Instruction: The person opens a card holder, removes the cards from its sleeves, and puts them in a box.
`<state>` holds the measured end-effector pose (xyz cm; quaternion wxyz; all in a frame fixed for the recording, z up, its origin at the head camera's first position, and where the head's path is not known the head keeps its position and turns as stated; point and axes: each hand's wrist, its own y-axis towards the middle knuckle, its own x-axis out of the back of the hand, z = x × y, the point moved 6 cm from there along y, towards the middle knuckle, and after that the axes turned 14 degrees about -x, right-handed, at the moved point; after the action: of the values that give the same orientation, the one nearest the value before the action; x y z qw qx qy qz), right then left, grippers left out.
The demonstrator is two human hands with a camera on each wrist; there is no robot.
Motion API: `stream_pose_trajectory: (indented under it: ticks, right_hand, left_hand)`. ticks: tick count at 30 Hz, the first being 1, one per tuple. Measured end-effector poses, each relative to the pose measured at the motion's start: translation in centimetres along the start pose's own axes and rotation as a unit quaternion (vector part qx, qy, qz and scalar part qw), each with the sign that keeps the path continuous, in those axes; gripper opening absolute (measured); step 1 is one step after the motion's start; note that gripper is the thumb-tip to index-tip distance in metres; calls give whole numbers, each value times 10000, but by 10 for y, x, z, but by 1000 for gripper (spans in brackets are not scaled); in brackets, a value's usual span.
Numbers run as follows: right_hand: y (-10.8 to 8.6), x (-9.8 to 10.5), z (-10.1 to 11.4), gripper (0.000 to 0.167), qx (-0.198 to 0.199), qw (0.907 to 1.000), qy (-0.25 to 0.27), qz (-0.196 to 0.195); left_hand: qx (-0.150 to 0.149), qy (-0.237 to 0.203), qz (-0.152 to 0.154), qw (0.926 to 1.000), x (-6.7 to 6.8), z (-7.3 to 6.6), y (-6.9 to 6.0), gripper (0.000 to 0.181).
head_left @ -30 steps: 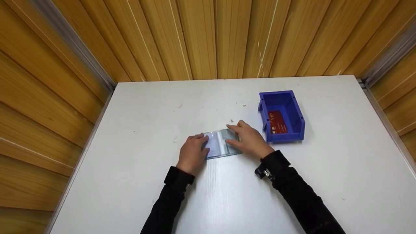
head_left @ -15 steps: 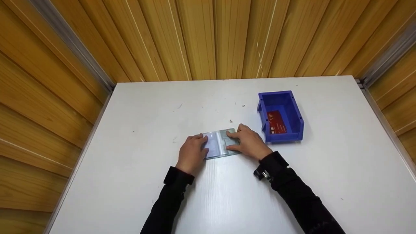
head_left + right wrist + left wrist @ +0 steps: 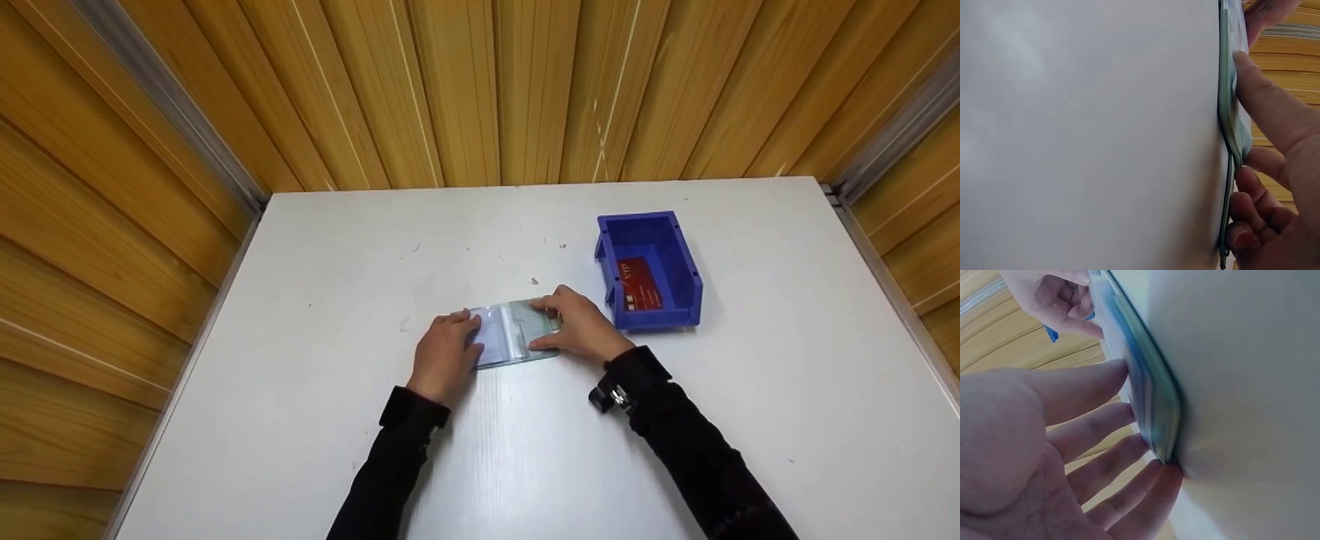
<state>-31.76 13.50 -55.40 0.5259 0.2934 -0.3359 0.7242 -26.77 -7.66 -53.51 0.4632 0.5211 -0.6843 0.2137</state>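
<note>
A card holder (image 3: 491,335) with clear plastic sleeves lies spread flat on the white table, lilac on its left side and grey-green on its right. My left hand (image 3: 444,354) rests on the left side, its thumb on the page and the other fingertips along the edge, fairly straight, as the left wrist view shows. At the right side, my right hand (image 3: 581,326) holds the sleeve pages, thumb near and index finger far. In the right wrist view its thumb (image 3: 1275,109) presses on the pages, the index finger is at their edge, and the remaining fingers curl beside the cover.
A blue bin (image 3: 656,319) stands right of the card holder, close to my right hand. Inside it lies a red card (image 3: 640,283). The white table (image 3: 337,277) meets wood-patterned walls (image 3: 465,90) at the back and sides.
My right thumb and index finger shift slightly on the right side of the card holder, and the index finger has come down onto its far edge. The left hand stays in place.
</note>
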Motion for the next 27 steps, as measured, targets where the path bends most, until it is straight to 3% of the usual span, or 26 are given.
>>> stream_pose_trajectory:
  ticks: [7, 13, 16, 20, 23, 27]
  right_hand:
    - [-2, 2, 3, 34, 274, 9979, 378, -445]
    - [-3, 0, 6, 15, 107, 9950, 969, -223]
    - [-2, -2, 8, 18, 33, 9924, 1230, 23]
    - [-3, -8, 17, 30, 195, 9875, 1492, 473]
    - [-6, -17, 29, 33, 518, 9889, 1185, 734]
    - [-15, -31, 43, 36, 836, 9934, 63, 783]
  left_hand:
    - [-237, 164, -148, 9995, 2, 0, -1, 40]
    - [-204, 28, -115, 9997, 2, 0, 0, 40]
    - [-75, -91, -91, 9999, 4, 0, 1, 41]
    - [327, -449, -33, 9984, 4, 9, 3, 52]
    - [519, -801, -40, 9954, 3, 15, 4, 60]
    - [237, -842, -46, 9962, 1, 15, 3, 57]
